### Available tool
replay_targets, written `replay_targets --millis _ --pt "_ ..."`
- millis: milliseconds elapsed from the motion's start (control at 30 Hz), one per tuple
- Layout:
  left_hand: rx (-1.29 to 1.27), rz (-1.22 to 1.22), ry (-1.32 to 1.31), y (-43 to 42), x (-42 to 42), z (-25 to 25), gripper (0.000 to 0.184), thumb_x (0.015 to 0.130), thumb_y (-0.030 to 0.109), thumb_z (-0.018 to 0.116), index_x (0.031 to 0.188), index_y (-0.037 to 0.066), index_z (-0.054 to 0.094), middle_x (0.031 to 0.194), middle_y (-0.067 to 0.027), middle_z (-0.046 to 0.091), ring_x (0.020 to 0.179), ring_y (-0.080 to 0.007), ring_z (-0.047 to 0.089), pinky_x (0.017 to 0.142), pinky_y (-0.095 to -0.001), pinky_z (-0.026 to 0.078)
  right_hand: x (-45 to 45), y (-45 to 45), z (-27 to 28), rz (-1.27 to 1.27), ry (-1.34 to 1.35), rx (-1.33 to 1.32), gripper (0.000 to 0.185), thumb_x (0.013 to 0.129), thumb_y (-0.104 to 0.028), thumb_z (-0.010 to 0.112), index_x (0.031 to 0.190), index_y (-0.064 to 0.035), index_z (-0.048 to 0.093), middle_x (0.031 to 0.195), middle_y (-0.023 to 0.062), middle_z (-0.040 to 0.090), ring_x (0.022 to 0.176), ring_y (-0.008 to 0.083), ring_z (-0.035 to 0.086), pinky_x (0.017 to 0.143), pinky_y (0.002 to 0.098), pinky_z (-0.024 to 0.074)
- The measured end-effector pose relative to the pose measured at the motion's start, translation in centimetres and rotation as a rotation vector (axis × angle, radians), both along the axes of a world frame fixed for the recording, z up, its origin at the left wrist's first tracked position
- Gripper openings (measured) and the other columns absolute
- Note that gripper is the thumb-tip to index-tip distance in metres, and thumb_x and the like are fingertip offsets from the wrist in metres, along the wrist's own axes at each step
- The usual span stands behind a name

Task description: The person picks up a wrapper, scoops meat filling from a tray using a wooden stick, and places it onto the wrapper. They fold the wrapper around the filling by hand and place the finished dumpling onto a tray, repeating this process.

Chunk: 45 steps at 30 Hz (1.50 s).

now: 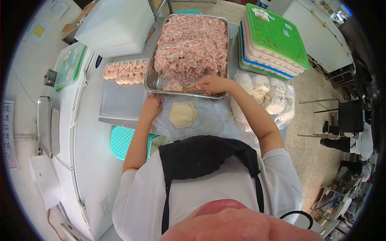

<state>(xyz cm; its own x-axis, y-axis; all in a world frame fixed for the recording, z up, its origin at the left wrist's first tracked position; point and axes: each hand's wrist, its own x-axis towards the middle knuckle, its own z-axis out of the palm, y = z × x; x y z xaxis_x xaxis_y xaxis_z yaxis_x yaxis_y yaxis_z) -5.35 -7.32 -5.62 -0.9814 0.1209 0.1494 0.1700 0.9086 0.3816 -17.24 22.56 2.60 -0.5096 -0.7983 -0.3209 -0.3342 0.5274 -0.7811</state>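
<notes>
My right hand is closed round a thin brown wooden spatula, whose tip touches the ground meat at the near edge of the metal tray. A large mound of pink ground meat fills most of the metal tray. Just below the tray's near left corner is my left hand, its fingers curled; whatever they may hold is hidden. Between my forearms, a stack of round dough wrappers lies on a clear plastic sheet.
Filled dumplings stand in rows at the far end of a plastic container on the left. Bagged dough wrappers lie at right, below stacked boxes with a green lid. Stacked clear containers rise at back left, and a turquoise stool stands below.
</notes>
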Motion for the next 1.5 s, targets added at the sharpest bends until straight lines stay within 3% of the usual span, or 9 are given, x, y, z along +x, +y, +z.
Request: replay_targets --millis 133,200,433,533,800,867,1067,1233,1500 --pt "0.013 -0.203 0.028 -0.7 -0.7 -0.2 0.012 0.072 0.001 0.059 0.082 0.006 0.059 0.09 -0.0162 0.059 0.096 -0.0375 0.055 0.08 -0.0453 0.047 -1.0 -3.2 -0.8 0.026 0.423 -0.071 0.023 0.087 -0.017 0.053 0.102 -0.0059 0.067 0.097 0.0205 0.066 0.088 0.0375 0.063 0.081 0.0455 0.0486" --pt "0.027 -0.325 -0.041 -0.4 -0.3 0.4 0.012 0.072 0.001 0.059 0.084 0.005 0.059 0.093 -0.0174 0.058 0.097 -0.0382 0.054 0.082 -0.0452 0.046 -0.7 -5.5 -1.3 -0.019 0.511 0.409 0.024 0.086 -0.02 0.053 0.098 -0.0057 0.068 0.094 0.0209 0.066 0.087 0.0385 0.063 0.08 0.0466 0.0486" --pt "0.02 -0.278 -0.085 -1.3 0.6 -0.4 0.011 0.075 0.001 0.057 0.086 0.004 0.057 0.094 -0.0175 0.055 0.093 -0.0382 0.053 0.083 -0.0451 0.045 -0.1 -5.4 -2.3 -0.026 0.098 -0.093 0.03 0.09 -0.027 0.053 0.106 -0.0046 0.065 0.095 0.0197 0.066 0.086 0.0327 0.064 0.08 0.0384 0.0492" --pt "0.059 -0.287 -0.029 -1.3 0.7 1.0 0.012 0.074 0.0 0.058 0.085 0.003 0.055 0.09 -0.0166 0.054 0.091 -0.0369 0.054 0.08 -0.0448 0.045 -0.3 -3.7 -1.1 -0.103 0.283 -0.206 0.03 0.09 -0.027 0.056 0.107 -0.004 0.065 0.092 0.0177 0.067 0.082 0.0287 0.064 0.076 0.0354 0.0494" --pt "0.302 -0.322 0.235 -1.0 -1.0 9.7 0.013 0.073 -0.002 0.056 0.084 0.003 0.052 0.085 -0.0176 0.05 0.083 -0.0363 0.053 0.072 -0.0449 0.043 1.0 -0.3 0.2 -0.209 0.428 0.203 0.025 0.089 -0.025 0.057 0.103 -0.0069 0.068 0.088 0.0163 0.067 0.08 0.0312 0.065 0.074 0.0388 0.0504" --pt "0.336 -0.3 0.202 -0.5 -3.3 8.7 0.014 0.072 -0.002 0.057 0.085 0.003 0.053 0.086 -0.0173 0.051 0.084 -0.0363 0.053 0.072 -0.0446 0.043 1.7 -0.4 -1.3 -0.157 0.526 0.333 0.024 0.088 -0.024 0.056 0.102 -0.008 0.069 0.087 0.0166 0.067 0.081 0.0324 0.065 0.074 0.0395 0.0504" --pt "0.242 -0.332 0.289 1.9 -1.1 9.0 0.022 0.074 0.0 0.06 0.096 0.004 0.058 0.092 -0.016 0.054 0.089 -0.0363 0.054 0.075 -0.0416 0.045 2.3 0.7 -0.9 -0.203 0.301 0.047 0.027 0.087 -0.03 0.053 0.1 -0.0132 0.071 0.09 0.0151 0.068 0.083 0.0355 0.065 0.076 0.0456 0.0506" --pt "0.409 -0.55 0.093 5.4 3.0 5.3 0.025 0.075 0.008 0.067 0.099 0.005 0.06 0.094 -0.0137 0.055 0.09 -0.0343 0.053 0.079 -0.0419 0.043 2.0 -0.2 -1.3 -0.128 0.707 0.298 0.025 0.087 -0.028 0.053 0.09 -0.0097 0.07 0.083 0.0175 0.067 0.079 0.0365 0.065 0.071 0.0467 0.051" --pt "0.411 -0.427 0.044 6.0 3.5 2.6 0.02 0.077 0.013 0.07 0.095 0.006 0.065 0.093 -0.0108 0.057 0.093 -0.0314 0.053 0.087 -0.0404 0.04 2.4 0.7 4.3 0.138 0.735 0.589 0.02 0.083 -0.021 0.055 0.083 -0.0061 0.069 0.08 0.0176 0.067 0.077 0.0344 0.066 0.067 0.0463 0.0523"
